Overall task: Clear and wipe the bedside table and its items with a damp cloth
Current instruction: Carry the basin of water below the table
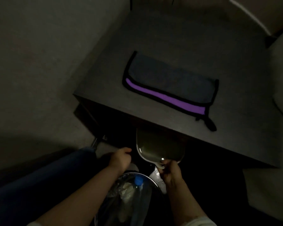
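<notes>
Bare forearms; pale sleeve (198, 221) edge at right; dark blue trouser leg (31, 185).

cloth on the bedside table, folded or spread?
Folded. The cloth lies flat on the bedside table with its grey upper layer doubled over, leaving a purple strip of the lower layer showing along the near edge.

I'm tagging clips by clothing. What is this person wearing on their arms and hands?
Both forearms are bare. The left hand and right hand wear no gloves, and no rings or watch are visible in the dim light. A pale sleeve edge shows near the right elbow.
</notes>
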